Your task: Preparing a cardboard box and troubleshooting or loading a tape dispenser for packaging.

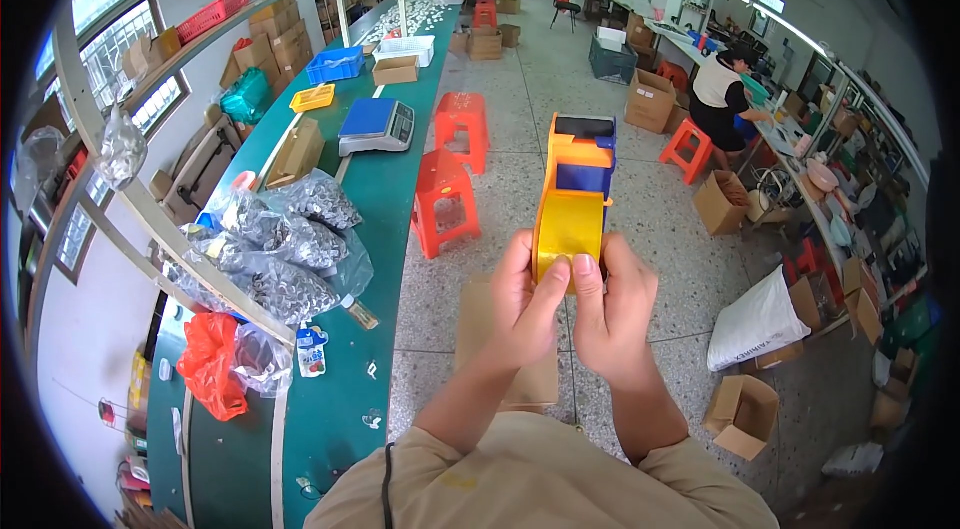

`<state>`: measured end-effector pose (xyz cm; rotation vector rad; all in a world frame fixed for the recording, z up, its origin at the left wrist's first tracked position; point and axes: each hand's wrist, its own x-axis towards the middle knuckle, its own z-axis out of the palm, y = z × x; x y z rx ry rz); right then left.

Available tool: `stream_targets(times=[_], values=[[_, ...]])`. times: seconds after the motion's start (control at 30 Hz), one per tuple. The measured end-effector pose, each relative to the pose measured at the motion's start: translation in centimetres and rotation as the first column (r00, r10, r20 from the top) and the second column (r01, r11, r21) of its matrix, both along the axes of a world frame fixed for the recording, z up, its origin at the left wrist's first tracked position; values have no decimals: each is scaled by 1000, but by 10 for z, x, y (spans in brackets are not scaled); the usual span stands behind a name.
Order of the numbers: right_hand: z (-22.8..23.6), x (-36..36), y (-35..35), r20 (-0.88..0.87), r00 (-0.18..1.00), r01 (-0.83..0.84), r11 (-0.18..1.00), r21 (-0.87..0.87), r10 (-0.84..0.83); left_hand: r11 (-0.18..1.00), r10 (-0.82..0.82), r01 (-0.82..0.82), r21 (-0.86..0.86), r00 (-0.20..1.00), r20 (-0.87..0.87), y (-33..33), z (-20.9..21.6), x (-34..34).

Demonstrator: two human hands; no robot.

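Observation:
Both hands grip a tape dispenser [580, 151] with an orange and dark blue frame, held up in front of my chest over the floor. A roll of yellow tape [570, 227] sits in its near end. My left hand [528, 304] is closed around the left side of the roll, its thumb resting on the tape. From the other side my right hand [617, 309] is closed on it too, the two thumbs side by side. Below the hands, a cardboard box [478, 329] stands on the floor, partly hidden by my left hand and forearm.
A green workbench [345, 369] runs along my left, bearing clear bags of metal parts [290, 229], a red plastic bag [212, 369] and a blue-topped scale [376, 125]. Red stools [445, 199] stand beside it. On the right are a white sack [760, 321], an open carton [742, 416] and a seated person [718, 104].

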<state>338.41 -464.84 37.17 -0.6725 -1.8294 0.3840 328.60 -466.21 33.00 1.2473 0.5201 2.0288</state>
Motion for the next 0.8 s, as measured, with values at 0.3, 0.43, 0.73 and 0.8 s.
stream_targets(times=[0.3,0.43,0.73,0.8], values=[[-21,7,21,-159,959,-262,950,-168,236,994,76,-76,-72,997,-2,5,2,-5],[-20,6,22,-389,890,-363,884,-296,235,954,257,-287,-88,932,-256,4,7,-1],[-21,5,11,-352,922,-267,920,-286,158,929,337,-371,-17,862,-379,3,6,2],[-22,3,10,-387,911,-262,925,-274,143,922,367,-387,22,853,-370,3,6,3]])
